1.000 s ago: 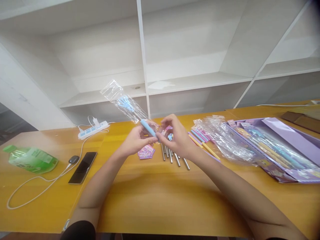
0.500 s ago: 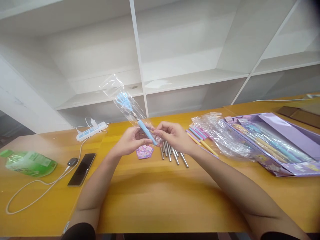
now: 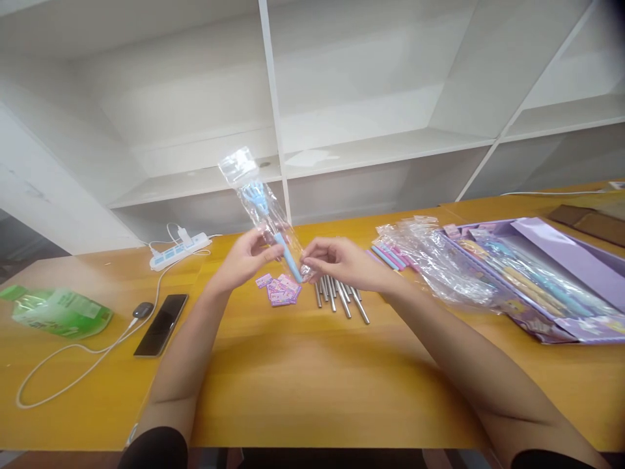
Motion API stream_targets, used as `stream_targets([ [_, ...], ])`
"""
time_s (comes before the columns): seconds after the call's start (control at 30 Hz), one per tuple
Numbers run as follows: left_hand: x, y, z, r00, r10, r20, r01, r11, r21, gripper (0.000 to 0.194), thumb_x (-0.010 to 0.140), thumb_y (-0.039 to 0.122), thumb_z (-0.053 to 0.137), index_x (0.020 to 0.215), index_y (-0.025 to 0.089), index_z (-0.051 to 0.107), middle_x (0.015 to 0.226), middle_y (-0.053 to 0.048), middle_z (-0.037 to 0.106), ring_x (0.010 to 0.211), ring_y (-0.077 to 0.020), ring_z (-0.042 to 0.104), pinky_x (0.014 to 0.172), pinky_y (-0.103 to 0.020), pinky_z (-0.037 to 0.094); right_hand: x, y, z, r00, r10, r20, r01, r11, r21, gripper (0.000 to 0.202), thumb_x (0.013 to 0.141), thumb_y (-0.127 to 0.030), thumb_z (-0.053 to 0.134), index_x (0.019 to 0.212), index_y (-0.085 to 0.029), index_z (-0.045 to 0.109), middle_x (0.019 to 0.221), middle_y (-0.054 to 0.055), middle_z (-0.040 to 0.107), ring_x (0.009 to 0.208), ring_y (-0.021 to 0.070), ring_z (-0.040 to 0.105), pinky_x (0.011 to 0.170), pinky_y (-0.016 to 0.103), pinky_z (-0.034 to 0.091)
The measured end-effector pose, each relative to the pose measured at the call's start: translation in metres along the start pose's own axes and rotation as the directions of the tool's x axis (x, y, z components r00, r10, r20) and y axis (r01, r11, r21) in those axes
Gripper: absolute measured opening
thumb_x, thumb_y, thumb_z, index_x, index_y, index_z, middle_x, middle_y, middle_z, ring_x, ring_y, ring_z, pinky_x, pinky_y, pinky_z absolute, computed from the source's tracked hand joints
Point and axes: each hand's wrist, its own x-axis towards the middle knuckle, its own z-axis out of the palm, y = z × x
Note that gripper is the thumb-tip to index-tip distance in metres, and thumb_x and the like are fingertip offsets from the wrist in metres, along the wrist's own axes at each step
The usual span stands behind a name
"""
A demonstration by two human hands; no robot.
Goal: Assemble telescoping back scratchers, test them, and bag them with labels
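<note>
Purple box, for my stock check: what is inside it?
The purple box holds yellow and blue sticks in clear wrapping beside a lilac panel; whatever lies beneath them is covered.

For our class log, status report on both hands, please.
Left hand: on bagged blue-handled stick. Right hand: at bag's lower end. Metal rods, small cards beneath, beside hands.

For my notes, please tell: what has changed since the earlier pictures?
The light-blue hand-ended stick in its clear plastic bag is tilted more upright. The left hand has moved up its handle; the right hand remains at the bag's lower end. The black phone and green plastic bottle stayed put.
</note>
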Motion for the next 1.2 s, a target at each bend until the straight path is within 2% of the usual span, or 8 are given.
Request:
stream_targets([
  [0.13,0.007,-0.003,-0.018,0.955,0.07,-0.287,-0.075,0.997,-0.007,0.038,0.092,0.045,0.082,0.12,0.022,0.073,0.108,-0.006,0.074,0.083,-0.0138,0.067,0.07,-0.024,0.058,0.003,0.011,0.006,0.985,0.075,0.155,-0.047,0.983,-0.178,0.021,0.095,-0.038,0.073,0.097,-0.019,0.066,0.099,0.006,0.083,0.089,0.0172,0.079,0.078,0.032,0.063],
  [0.23,0.009,-0.003,-0.028,0.93,0.074,-0.36,-0.084,0.996,-0.012,0.044,0.088,0.044,0.085,0.125,0.024,0.071,0.121,-0.007,0.073,0.088,-0.0135,0.067,0.068,-0.022,0.057,0.007,0.021,0.015,0.963,0.138,0.229,-0.071,0.958,-0.278,0.013,0.093,-0.031,0.072,0.096,-0.018,0.069,0.1,0.006,0.083,0.091,0.0178,0.078,0.079,0.03,0.058],
  [0.3,0.009,-0.003,-0.03,0.934,0.07,-0.351,-0.068,0.997,0.018,0.046,0.087,0.043,0.086,0.126,0.023,0.071,0.125,-0.009,0.072,0.09,-0.0139,0.067,0.069,-0.022,0.057,0.01,0.027,0.021,0.952,0.148,0.268,-0.062,0.951,-0.302,0.01,0.093,-0.027,0.07,0.096,-0.018,0.071,0.099,0.005,0.083,0.092,0.0179,0.077,0.077,0.028,0.056],
  [0.5,0.009,-0.006,-0.018,0.935,0.097,-0.34,-0.036,0.983,0.181,0.037,0.088,0.039,0.084,0.115,0.019,0.07,0.112,-0.008,0.074,0.101,-0.019,0.071,0.085,-0.029,0.06,0.014,0.041,0.033,0.89,0.196,0.413,-0.026,0.924,-0.382,0.009,0.091,-0.024,0.071,0.095,-0.017,0.075,0.098,0.004,0.082,0.089,0.0169,0.075,0.075,0.025,0.051],
  [0.63,0.007,-0.005,-0.017,0.949,0.121,-0.291,-0.048,0.968,0.246,0.054,0.087,0.027,0.082,0.138,0.023,0.062,0.09,-0.002,0.072,0.083,-0.0172,0.071,0.082,-0.032,0.06,0.014,0.046,0.04,0.844,0.227,0.486,-0.026,0.922,-0.386,0.013,0.091,-0.022,0.07,0.1,-0.017,0.078,0.097,0.004,0.082,0.089,0.0168,0.075,0.076,0.025,0.051],
  [0.73,0.004,-0.002,-0.017,0.967,0.128,-0.219,-0.062,0.957,0.285,0.059,0.089,0.026,0.079,0.145,0.027,0.061,0.087,-0.001,0.069,0.083,-0.0182,0.071,0.08,-0.032,0.059,0.014,0.048,0.044,0.811,0.255,0.526,-0.031,0.917,-0.398,0.017,0.091,-0.022,0.07,0.104,-0.016,0.08,0.096,0.005,0.082,0.088,0.0165,0.074,0.073,0.024,0.051],
  [1.0,-0.002,0.004,-0.012,0.988,0.117,-0.102,-0.061,0.897,0.438,0.032,0.096,0.035,0.076,0.127,0.027,0.072,0.085,0.0,0.069,0.082,-0.0163,0.069,0.078,-0.028,0.055,0.016,0.059,0.051,0.738,0.303,0.603,-0.01,0.898,-0.439,0.019,0.092,-0.026,0.072,0.103,-0.016,0.084,0.098,0.005,0.082,0.084,0.0157,0.072,0.068,0.023,0.046],
  [1.2,-0.002,0.0,-0.008,0.996,0.09,-0.024,-0.072,0.908,0.412,0.025,0.099,0.04,0.074,0.113,0.02,0.072,0.083,-0.002,0.076,0.077,-0.0169,0.075,0.077,-0.028,0.059,0.016,0.063,0.055,0.693,0.336,0.638,-0.011,0.89,-0.456,0.018,0.092,-0.03,0.073,0.097,-0.016,0.085,0.095,0.004,0.082,0.079,0.0144,0.07,0.066,0.023,0.043],
])
